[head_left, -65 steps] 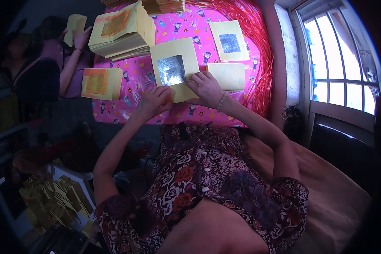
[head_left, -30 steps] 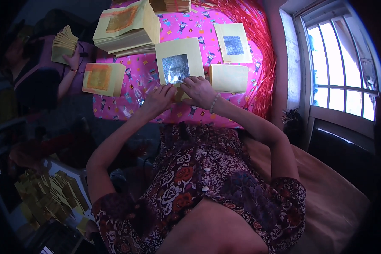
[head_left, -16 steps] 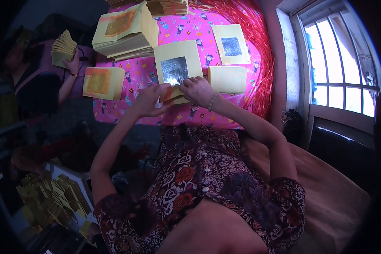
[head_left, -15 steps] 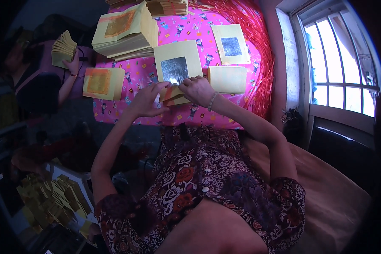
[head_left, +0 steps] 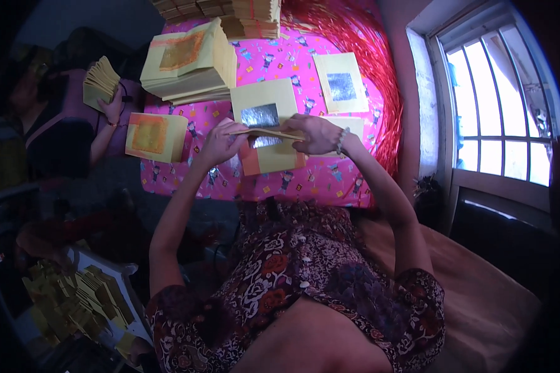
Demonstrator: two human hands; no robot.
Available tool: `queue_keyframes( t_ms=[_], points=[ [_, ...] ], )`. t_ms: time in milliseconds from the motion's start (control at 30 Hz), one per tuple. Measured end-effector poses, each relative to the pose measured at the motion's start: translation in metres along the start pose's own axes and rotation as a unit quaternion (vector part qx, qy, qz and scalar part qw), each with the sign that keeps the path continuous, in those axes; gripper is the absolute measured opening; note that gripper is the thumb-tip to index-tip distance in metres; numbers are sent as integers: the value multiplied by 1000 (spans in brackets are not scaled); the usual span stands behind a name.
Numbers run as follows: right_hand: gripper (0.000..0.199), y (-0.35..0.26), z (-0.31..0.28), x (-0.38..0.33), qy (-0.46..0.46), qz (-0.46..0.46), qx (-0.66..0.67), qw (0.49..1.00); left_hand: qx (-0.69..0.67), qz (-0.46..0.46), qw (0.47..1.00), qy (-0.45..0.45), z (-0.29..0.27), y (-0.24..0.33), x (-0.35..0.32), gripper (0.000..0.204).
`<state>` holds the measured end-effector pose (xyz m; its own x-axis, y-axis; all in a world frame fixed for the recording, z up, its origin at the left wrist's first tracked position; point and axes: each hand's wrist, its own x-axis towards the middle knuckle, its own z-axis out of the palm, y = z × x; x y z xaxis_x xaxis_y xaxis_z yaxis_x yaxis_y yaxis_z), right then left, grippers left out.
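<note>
My left hand (head_left: 221, 143) and my right hand (head_left: 317, 134) face each other over the pink table. Between them they pinch the two ends of a folded yellow paper (head_left: 264, 132), seen nearly edge-on. Under it lies yellow paper with a silver square (head_left: 259, 115); its near part (head_left: 272, 163) has an orange band at the left. The raised paper and my fingers cover its middle. Partly behind my right hand is a small pale yellow stack (head_left: 355, 126). Farther right lies another yellow sheet with a silver square (head_left: 340, 86).
A tall stack of yellow papers (head_left: 190, 65) stands at the back left, with a smaller pile (head_left: 157, 137) nearer. Red shiny strands (head_left: 389, 105) line the table's right edge. At left, another person's hand (head_left: 113, 107) holds fanned papers (head_left: 101, 81). A barred window (head_left: 498, 93) is at right.
My hands have moved apart, my right hand going rightward. The folded paper is now held up edge-on between them, and the paper beneath shows on its near side. The whole view has shifted slightly.
</note>
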<state>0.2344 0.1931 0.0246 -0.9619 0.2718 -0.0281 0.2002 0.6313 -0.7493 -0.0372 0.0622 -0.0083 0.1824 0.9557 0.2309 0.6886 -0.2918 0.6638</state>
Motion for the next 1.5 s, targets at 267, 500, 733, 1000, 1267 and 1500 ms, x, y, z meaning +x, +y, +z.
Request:
queue_keyframes(
  t_ms=[267,500,733,1000,1267,1500],
  points=[
    [37,36,40,12,277,150,103,943,-72,-166,974,134,25,-7,-3,22],
    [43,28,43,32,351,254,127,892,-85,-260,930,247,48,-11,5,22],
    [44,30,41,40,354,304,104,879,-114,-317,903,267,53,-14,16,17],
    [44,33,38,45,346,333,108,870,-156,-332,885,289,58,-21,18,17],
    [46,32,30,51,313,361,87,874,-81,-388,875,277,55,-21,22,25],
    [45,41,50,56,322,343,-91,878,115,-271,904,309,63,-1,31,22]
  ],
)
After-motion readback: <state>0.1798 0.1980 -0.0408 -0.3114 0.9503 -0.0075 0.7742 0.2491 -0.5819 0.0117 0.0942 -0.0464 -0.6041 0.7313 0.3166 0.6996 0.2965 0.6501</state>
